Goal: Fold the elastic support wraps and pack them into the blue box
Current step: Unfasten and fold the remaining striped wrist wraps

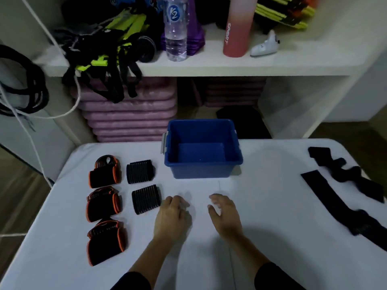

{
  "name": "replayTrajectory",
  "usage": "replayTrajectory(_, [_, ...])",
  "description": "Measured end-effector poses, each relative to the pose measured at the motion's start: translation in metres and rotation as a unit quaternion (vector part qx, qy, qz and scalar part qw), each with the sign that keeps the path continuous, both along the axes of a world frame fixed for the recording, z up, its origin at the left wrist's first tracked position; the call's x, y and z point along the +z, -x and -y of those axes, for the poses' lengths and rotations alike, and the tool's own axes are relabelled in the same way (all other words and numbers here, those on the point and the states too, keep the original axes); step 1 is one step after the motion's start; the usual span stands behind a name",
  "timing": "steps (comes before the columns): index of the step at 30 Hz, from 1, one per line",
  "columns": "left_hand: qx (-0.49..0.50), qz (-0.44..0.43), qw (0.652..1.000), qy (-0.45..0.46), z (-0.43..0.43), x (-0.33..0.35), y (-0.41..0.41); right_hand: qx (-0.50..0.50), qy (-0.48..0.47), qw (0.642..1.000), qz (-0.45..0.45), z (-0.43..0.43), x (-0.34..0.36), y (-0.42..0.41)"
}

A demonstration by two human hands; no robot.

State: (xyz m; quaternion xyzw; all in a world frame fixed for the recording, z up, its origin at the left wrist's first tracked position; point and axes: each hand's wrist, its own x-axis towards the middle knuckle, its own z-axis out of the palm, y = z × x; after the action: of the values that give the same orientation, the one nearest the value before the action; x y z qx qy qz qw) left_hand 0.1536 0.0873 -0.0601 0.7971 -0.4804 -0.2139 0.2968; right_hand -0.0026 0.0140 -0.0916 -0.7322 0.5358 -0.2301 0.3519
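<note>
Both hands hover low over the white table (261, 216), holding nothing. The left hand (171, 216) has its fingers loosely curled, and the right hand (225, 216) is relaxed with thumb and fingers slightly spread. The fingertips are blurred, so they may or may not be touching the cloth. Just beyond them stands the blue box (201, 170), open-topped with nothing inside. To the left lie three folded orange-edged wraps (103, 204) in a column, with two folded ribbed black wraps (146, 199) beside them. Well apart, at the table's right edge, lie a long flat black wrap (326, 191) and a crumpled black wrap (343, 170), both unfolded.
</note>
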Motion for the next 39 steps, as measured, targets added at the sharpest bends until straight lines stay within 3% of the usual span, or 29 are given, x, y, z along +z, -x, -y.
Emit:
replayTrajectory(10, [-0.180, -0.094, 0.977, -0.062, 0.071, -0.016, 0.183, -0.159, 0.024, 0.986, -0.049, 0.039, 0.009, 0.232])
replayTrajectory(17, [-0.237, -0.126, 0.962, -0.046, 0.126, -0.013, 0.319, -0.265, 0.067, 0.960, -0.064, 0.064, 0.009, 0.371])
replayTrajectory(20, [-0.232, -0.139, 0.962, -0.032, 0.144, -0.014, 0.362, -0.329, 0.039, 0.940, -0.076, 0.071, 0.003, 0.412])
replayTrajectory(26, [-0.218, -0.127, 0.967, -0.026, 0.164, -0.021, 0.404, -0.363, -0.107, 0.919, -0.108, 0.088, -0.015, 0.449])
replayTrajectory(34, [-0.210, -0.151, 0.966, -0.005, 0.182, -0.019, 0.415, -0.393, -0.129, 0.909, -0.043, 0.106, -0.023, 0.450])
replayTrajectory(39, [-0.235, -0.121, 0.964, 0.018, 0.200, -0.012, 0.430, -0.368, -0.093, 0.925, -0.007, 0.109, -0.014, 0.460])
